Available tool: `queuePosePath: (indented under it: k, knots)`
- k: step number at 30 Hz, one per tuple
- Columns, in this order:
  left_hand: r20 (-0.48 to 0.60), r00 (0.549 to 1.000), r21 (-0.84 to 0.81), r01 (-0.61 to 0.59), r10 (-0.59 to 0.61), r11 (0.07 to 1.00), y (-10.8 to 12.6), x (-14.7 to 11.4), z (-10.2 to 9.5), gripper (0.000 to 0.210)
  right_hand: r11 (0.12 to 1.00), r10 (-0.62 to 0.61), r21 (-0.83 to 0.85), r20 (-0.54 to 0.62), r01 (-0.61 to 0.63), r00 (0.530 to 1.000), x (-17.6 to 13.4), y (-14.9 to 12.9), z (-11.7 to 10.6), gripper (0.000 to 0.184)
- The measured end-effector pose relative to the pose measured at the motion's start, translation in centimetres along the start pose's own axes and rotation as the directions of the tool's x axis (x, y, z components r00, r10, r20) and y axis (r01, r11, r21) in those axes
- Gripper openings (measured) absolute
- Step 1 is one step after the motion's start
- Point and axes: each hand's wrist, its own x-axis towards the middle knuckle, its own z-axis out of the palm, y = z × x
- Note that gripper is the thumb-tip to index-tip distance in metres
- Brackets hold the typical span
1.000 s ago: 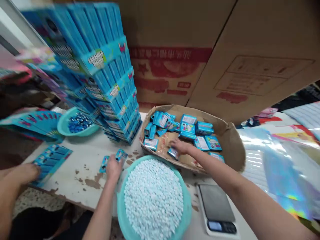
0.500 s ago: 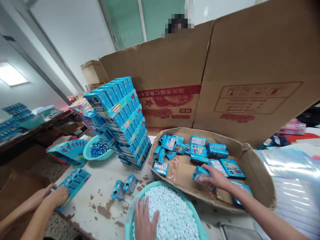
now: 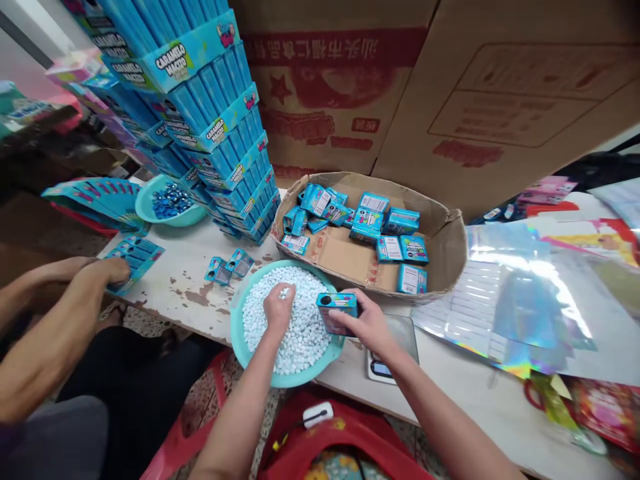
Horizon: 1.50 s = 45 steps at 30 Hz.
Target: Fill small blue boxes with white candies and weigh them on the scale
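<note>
My left hand [image 3: 279,310] is over the teal basin [image 3: 239,327], its fingers curled together just above the pale blue candies [image 3: 303,333]. A pale candy shows at its fingertips. In my right hand [image 3: 371,325] is a small blue candy box [image 3: 337,312], held at the basin's right rim with a dark round hole in its upper face. More blue boxes [image 3: 369,217] lie in the cut-down cardboard tray [image 3: 345,257] behind. Two small boxes [image 3: 230,265] stand on the table left of the basin.
A tall stack of blue display boxes [image 3: 220,133] rises at the left back, beside a teal bowl [image 3: 187,217] of dark blue wrapped sweets. A scale [image 3: 395,340] sits right of the basin, near shiny sheets [image 3: 515,293]. At left, a co-worker's hands [image 3: 107,270] hold blue packaging.
My right hand has brought a box from the tray to the basin. My left hand, spread over the candies before, is now curled. The view has tilted down.
</note>
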Motion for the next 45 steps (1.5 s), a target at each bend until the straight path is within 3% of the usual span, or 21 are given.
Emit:
queuePosePath:
  k: [2,5,8,11,15,19,30,45]
  knots:
    - [-0.017,0.984,-0.248,0.168,-0.178,0.954,1.0,0.1,-0.6,0.023,0.989,-0.090,-0.122,0.000,0.090,0.996,0.0,0.0,0.7,0.034]
    - [0.133,0.919,-0.587,0.374,-0.371,0.717,3.8,-0.3,-2.2,0.034,0.932,-0.216,-0.291,0.043,0.219,0.976,0.2,-0.5,1.7,0.034]
    - [0.272,0.903,-0.748,0.415,-0.332,0.518,6.9,-1.2,-3.8,0.035,0.859,-0.273,-0.421,0.102,0.290,0.957,0.4,-1.2,3.0,0.032]
    - [0.229,0.940,-0.829,0.325,-0.254,0.456,8.7,-1.9,-4.5,0.028,0.791,-0.308,-0.500,0.171,0.351,0.936,0.3,-1.9,4.5,0.034]
    - [0.158,0.943,-0.860,0.277,-0.291,0.429,9.1,-2.1,-4.6,0.028,0.759,-0.307,-0.532,0.218,0.377,0.926,0.2,-2.7,5.9,0.033]
    - [0.178,0.938,-0.866,0.292,-0.296,0.405,9.1,-1.5,-5.0,0.030,0.764,-0.319,-0.530,0.184,0.368,0.929,0.3,-3.1,6.1,0.031]
    - [0.160,0.947,-0.825,0.284,-0.279,0.489,9.5,-0.5,-4.7,0.031,0.802,-0.295,-0.489,0.175,0.343,0.939,1.2,-3.3,6.0,0.034]
    - [0.067,0.978,-0.793,0.172,-0.197,0.584,11.1,0.0,-5.0,0.032,0.880,-0.285,-0.365,0.108,0.305,0.952,1.7,-4.6,5.9,0.032]
